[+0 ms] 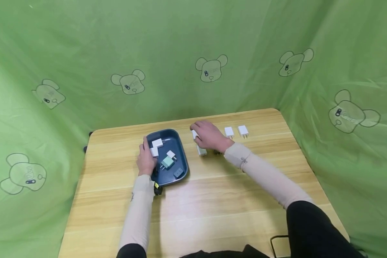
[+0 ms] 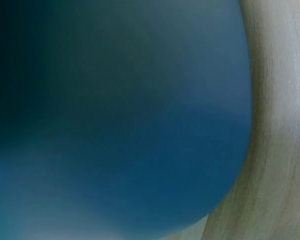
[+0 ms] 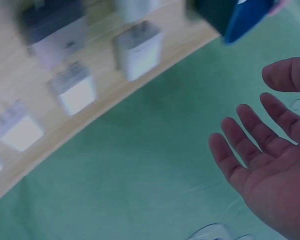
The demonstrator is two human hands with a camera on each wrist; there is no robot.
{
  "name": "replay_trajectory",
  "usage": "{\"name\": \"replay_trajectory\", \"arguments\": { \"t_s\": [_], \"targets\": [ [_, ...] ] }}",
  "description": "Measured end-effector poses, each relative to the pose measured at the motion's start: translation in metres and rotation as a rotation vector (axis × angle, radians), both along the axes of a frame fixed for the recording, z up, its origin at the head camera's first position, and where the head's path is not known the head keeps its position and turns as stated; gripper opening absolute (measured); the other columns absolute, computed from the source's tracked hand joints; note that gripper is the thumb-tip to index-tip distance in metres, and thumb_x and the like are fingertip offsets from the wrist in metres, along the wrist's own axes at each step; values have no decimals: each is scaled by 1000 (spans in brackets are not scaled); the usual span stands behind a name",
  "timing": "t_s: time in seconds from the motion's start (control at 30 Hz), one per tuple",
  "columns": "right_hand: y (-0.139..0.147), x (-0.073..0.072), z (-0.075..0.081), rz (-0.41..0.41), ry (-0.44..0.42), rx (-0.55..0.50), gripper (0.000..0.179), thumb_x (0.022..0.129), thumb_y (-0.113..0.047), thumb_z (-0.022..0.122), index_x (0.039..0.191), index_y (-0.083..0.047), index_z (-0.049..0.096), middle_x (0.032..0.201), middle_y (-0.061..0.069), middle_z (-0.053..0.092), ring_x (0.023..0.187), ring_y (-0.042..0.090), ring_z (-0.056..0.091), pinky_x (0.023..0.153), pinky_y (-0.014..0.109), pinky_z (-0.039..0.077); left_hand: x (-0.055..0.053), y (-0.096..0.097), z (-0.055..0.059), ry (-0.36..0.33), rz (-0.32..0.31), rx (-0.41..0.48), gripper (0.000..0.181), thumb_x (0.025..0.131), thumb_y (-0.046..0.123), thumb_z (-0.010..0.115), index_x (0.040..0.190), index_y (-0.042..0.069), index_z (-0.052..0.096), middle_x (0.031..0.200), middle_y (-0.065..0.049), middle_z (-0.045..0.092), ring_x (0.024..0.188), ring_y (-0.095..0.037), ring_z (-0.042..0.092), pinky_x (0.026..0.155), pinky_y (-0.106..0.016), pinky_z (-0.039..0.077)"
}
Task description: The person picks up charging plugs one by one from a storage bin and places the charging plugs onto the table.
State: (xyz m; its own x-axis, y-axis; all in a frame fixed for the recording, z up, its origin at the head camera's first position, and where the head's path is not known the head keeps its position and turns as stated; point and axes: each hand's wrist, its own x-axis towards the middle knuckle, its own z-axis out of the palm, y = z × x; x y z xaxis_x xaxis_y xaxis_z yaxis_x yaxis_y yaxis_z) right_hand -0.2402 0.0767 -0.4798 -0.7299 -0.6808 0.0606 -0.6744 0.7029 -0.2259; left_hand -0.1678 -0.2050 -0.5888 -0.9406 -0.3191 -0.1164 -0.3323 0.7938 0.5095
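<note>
My left hand (image 1: 146,160) holds the left side of a dark blue tray (image 1: 182,152). Inside the tray lie several plug-in chargers, among them a white charger (image 1: 157,143), a green charger (image 1: 167,162) and a grey-blue charger (image 1: 178,173). My right hand (image 1: 209,135) is over the row of chargers to the right of the tray, its fingers loosely bent and empty in the right wrist view. By its fingertips is a white charger (image 1: 194,134); a pale greenish charger (image 1: 201,151) lies just nearer. The tray's blurred wall (image 2: 190,150) fills most of the left wrist view.
Two more white chargers, a left one (image 1: 229,132) and a right one (image 1: 243,130), lie prongs toward me on the wooden table (image 1: 213,200). A dark charger (image 3: 55,30) shows in the right wrist view. Green cloth (image 1: 180,89) hangs behind the table.
</note>
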Motion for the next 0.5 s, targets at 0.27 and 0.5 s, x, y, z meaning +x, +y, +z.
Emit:
{"name": "replay_trajectory", "arguments": {
  "t_s": [0.27, 0.5],
  "targets": [
    [-40, 19, 8, 34, -79, -19, 41, 92, -13, 61, 132, -8, 60, 134, 14, 64, 124, 32, 60, 108, 49, 49, 0, -1, -1, 16, -2, 4, 109, 79, -6, 70, 165, 20, 7, 151, -22, 41, 89, -46, 65, 76, -56, 57],
    [-62, 32, 6, 121, -71, 21, 42, 93, -15, 60, 134, -8, 59, 131, 15, 64, 115, 29, 64, 99, 46, 54, -1, 1, 1, -17, -6, 28, 109, 82, -6, 70, 165, 21, 5, 155, -21, 36, 94, -44, 64, 82, -55, 56]
  ]
}}
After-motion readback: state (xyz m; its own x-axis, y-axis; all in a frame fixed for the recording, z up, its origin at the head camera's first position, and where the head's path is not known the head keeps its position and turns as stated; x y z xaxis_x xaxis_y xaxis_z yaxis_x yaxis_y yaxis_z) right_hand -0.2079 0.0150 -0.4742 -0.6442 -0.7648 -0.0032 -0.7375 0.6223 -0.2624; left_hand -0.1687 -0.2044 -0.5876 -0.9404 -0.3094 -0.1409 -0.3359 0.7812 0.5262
